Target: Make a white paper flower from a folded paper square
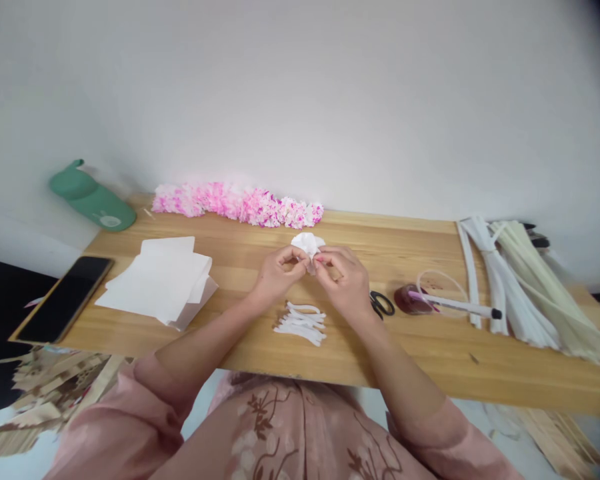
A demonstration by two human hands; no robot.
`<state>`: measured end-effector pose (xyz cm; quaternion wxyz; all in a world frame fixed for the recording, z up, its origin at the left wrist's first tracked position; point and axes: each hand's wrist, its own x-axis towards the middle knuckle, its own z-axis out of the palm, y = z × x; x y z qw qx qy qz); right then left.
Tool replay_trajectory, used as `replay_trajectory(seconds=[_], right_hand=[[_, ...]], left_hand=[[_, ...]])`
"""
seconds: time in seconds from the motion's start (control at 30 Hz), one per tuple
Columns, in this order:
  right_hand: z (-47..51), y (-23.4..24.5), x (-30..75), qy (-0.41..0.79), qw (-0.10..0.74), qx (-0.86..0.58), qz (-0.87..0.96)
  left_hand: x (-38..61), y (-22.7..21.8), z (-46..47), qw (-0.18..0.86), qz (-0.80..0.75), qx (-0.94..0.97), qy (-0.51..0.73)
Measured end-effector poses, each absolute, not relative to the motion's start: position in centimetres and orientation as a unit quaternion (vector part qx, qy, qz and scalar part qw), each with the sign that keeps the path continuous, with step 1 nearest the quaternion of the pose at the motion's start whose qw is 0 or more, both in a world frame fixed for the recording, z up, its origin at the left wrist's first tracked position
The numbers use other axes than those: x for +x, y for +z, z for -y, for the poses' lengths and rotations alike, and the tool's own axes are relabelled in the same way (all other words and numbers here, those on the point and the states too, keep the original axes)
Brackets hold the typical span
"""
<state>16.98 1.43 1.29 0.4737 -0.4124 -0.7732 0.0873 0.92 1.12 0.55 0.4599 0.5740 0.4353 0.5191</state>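
Both my hands meet over the middle of the wooden table (420,347). My left hand (279,272) and my right hand (344,279) each pinch the base of a small white paper flower (307,243), whose ruffled top fans out above my fingertips. A little heap of white strips (303,323) lies on the table just below my hands. Black scissors (383,304) rest right beside my right wrist.
A row of pink-and-white paper flowers (240,202) runs along the back edge. White paper sheets (163,280) and a black phone (66,299) lie left, a green bottle (91,197) beyond. Right: a dark red dish (409,301), a pen (455,306), long white sticks (520,280).
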Motion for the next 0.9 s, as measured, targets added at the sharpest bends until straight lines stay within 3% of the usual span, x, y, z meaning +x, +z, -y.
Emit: replay_trajectory(seconds=[0.5, 0.9], right_hand=[[-1.34, 1.24, 17.06, 0.049, 0.437, -0.406, 0.801], [-1.4, 1.48, 17.01, 0.13, 0.47, -0.433, 0.758]], left_hand=[[0.99, 0.76, -0.95, 0.439, -0.44, 0.587, 0.518], [0.91, 0.35, -1.19, 0.446, -0.45, 0.566, 0.528]])
